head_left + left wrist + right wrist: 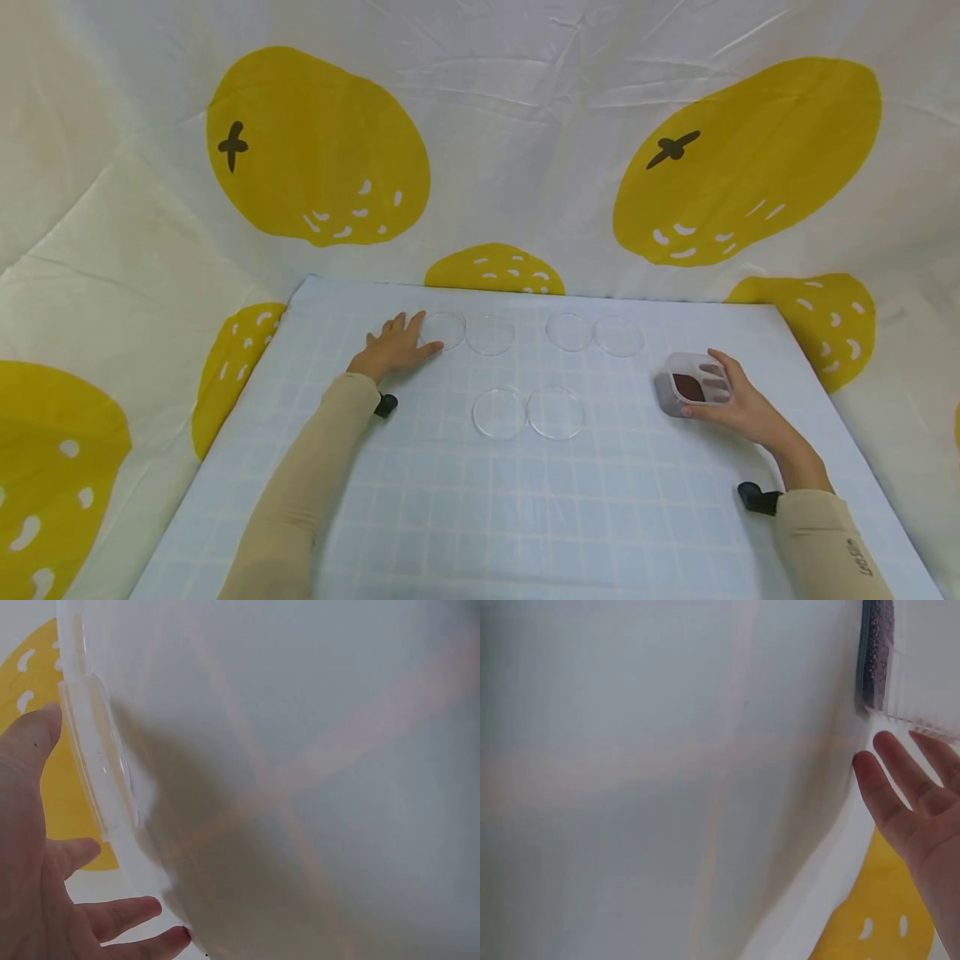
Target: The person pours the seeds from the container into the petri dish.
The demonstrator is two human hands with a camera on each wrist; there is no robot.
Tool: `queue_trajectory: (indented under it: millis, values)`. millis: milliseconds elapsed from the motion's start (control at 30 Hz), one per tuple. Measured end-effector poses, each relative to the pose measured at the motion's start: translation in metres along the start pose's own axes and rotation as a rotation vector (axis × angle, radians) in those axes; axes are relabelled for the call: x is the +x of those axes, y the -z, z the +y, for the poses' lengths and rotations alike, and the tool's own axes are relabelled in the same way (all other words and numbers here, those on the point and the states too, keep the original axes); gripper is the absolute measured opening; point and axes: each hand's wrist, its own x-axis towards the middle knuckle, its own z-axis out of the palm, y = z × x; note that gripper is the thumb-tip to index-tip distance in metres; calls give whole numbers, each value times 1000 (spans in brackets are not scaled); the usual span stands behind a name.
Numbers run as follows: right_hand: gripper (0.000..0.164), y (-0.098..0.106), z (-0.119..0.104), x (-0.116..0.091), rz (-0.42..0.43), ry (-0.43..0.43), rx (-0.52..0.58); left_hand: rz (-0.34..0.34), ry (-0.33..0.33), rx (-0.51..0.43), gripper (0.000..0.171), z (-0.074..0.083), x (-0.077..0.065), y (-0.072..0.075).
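The left hand (396,343), fingers spread apart, has its thumb and forefinger about the left rim of the far-left clear dish (452,332) on the pale blue cloth (420,517). Thumb and fingers of the right hand (741,407) clasp a clear box (666,397) (something dark (687,387) shows inside), right of all six dishes.

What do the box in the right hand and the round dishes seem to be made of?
The box: likely smooth, see-through plastic; the right hand shows through its wall. Round dishes: clear, glossy plastic or glass, can't tell; the tabletop shows through, rims shine.
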Motion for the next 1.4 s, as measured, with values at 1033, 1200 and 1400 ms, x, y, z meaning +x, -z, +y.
queue_trajectory:
  millis: [1033, 1200, 1400]
  values:
    - [106, -13, -37, 12, 76, 104, 147, -21, 70, -19, 91, -2, 0, -9]
    - [105, -23, -55, 22, 78, 134, 162, -22, 71, -9, 92, -5, 3, -11]
    - [104, -41, -78, 41, 115, 215, 157, -28, 74, -27, 92, -3, 1, -9]
